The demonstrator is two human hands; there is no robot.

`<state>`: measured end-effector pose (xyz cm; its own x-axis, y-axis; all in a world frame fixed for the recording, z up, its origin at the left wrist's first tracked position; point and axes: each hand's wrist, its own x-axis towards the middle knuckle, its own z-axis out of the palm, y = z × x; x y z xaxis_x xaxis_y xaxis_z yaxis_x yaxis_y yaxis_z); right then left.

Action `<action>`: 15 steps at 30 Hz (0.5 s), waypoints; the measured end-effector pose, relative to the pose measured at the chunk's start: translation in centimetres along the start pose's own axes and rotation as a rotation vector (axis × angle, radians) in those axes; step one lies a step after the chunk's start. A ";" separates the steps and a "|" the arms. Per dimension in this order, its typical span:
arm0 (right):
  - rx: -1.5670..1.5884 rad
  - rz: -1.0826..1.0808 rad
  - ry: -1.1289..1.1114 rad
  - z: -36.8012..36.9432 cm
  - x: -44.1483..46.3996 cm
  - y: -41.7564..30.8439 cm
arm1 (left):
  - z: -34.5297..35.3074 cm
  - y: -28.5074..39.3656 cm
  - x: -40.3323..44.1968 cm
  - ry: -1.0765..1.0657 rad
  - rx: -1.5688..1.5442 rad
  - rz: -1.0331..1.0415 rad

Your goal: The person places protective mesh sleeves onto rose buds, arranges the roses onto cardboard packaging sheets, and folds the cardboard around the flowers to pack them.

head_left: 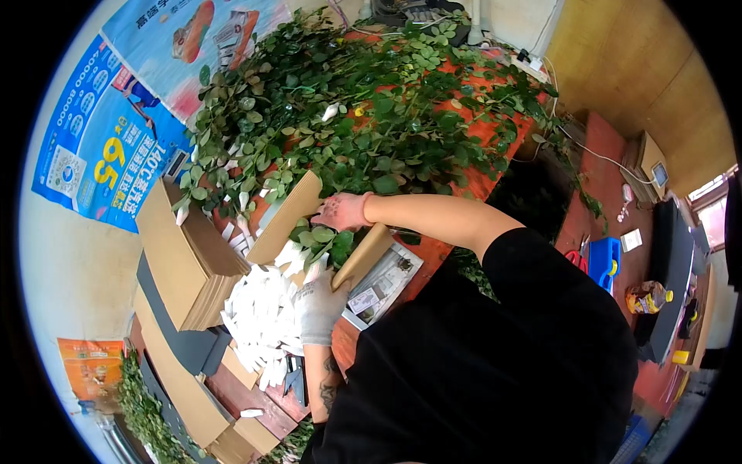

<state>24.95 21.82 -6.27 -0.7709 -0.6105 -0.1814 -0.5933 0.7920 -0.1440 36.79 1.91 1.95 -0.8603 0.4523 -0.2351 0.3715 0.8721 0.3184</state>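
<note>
A brown cardboard sheet (287, 220) is folded up around a bunch of leafy stems (325, 241), and its near flap (362, 257) curls over on my side. My left hand (320, 308), in a whitish glove, grips the lower end of this flap, beside white-wrapped pieces at the bunch. At the upper end lies my right hand (345, 211) in a pink, dirt-marked glove, its fingers bent down at the cardboard and leaves. What its fingertips hold is partly hidden. Under the flap shows a printed sheet (386, 282).
Leafy cut stems (371, 124) cover the red table (475, 174) beyond, some with white-wrapped buds. White sleeves (263, 317) are heaped left of my hands, beside stacked cardboard (182, 263). Another red table on the right holds a blue container (604, 263) and a bottle (648, 297).
</note>
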 end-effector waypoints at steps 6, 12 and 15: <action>-0.048 -0.101 0.248 2.7 1.0 1.1 | 0.6 -1.1 0.3 -0.011 -0.033 0.048; -0.058 -0.080 0.078 0.8 0.0 0.2 | 0.4 -0.9 0.1 0.017 -0.067 0.054; -0.044 -0.109 0.272 1.9 0.1 0.4 | 0.2 -0.8 0.0 0.046 -0.072 0.097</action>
<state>25.05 22.02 -8.18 -0.7321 -0.6736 0.1013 -0.6812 0.7245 -0.1052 36.59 1.22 1.50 -0.8373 0.5234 -0.1578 0.4291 0.8082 0.4034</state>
